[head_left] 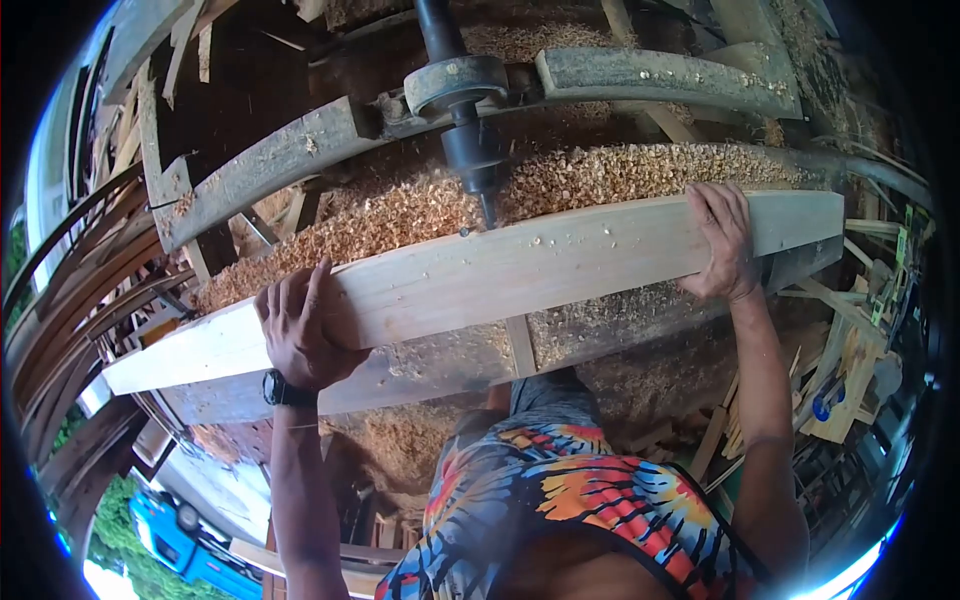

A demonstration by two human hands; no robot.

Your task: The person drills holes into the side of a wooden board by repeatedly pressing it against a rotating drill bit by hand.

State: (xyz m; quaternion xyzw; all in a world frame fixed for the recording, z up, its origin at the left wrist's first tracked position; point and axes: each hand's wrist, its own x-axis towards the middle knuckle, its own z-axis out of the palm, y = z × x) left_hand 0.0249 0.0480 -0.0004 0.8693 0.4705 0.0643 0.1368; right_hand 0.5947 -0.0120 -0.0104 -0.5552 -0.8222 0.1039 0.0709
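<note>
Head camera view shows a long, pale, smooth wooden board (560,250) lying slantwise across a grey, shaving-strewn work surface (440,372), in front of the person's chest. The left hand (305,328), with a dark wristwatch (275,388) above it, grasps the board toward its left end, fingers spread over the far edge and thumb by the near one. The right hand (722,240) grips the board near its right end, fingers curled over the far edge and thumb on the near side. Between the hands, a dark metal spindle with a narrow pointed tip (473,150) comes down at the far edge; whether the tip touches the wood cannot be told. Behind the board runs a thick bank of golden wood shavings (610,175), and beyond it stand two curved, weathered grey timber pieces (670,82). Small loose chips dot the board's upper face.
</note>
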